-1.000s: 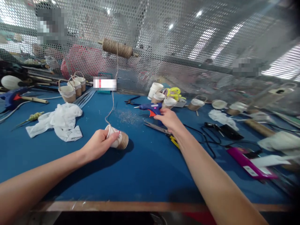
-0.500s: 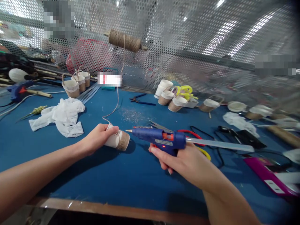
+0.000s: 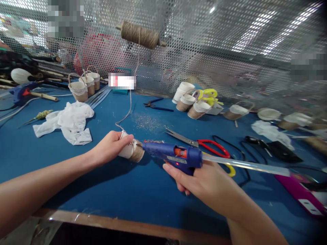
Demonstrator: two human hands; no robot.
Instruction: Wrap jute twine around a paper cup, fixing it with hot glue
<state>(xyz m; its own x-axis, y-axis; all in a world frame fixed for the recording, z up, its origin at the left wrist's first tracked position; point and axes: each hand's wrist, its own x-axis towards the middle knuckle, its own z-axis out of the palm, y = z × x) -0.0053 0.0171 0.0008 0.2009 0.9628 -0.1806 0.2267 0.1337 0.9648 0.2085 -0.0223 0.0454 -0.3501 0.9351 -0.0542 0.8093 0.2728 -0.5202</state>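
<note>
Mesh [image 3: 204, 37] wall ran across the back. Blue table [image 3: 122, 200] in front, wood-coloured front edge. Spool [image 3: 140, 35] of brown twine sat up at the mesh, its strand [image 3: 130, 102] dropping to the table and over to the cup.

Right hand [image 3: 201, 183] was wrapped round the grip of the blue glue gun [image 3: 158, 149], clear stick [image 3: 245, 165] out the back, red light on. Couldn't tell if the trigger was squeezed. Left hand [image 3: 109, 145] was clamped on the cup [image 3: 125, 152], thumb on top, other fingers mostly hidden.

Purple power strip [image 3: 297, 194] lay at far right. White rag [image 3: 70, 120] was crumpled left of the hands. Second gun [image 3: 19, 93] at far left. Scissors [image 3: 213, 146], red handles, lay behind the gun, blades pointing left.

Cup was mid-table, tipped on its side, base end to the right with a twine wrap [image 3: 137, 155] round it. Nozzle [image 3: 139, 144] was at the wrap's upper edge; contact unclear.

Small baskets stood at back left [image 3: 81, 92] and back right [image 3: 198, 110]. Blue pliers [image 3: 163, 108] sat between those groups. White crumbs [image 3: 146, 122] were scattered just in front of the pliers.
</note>
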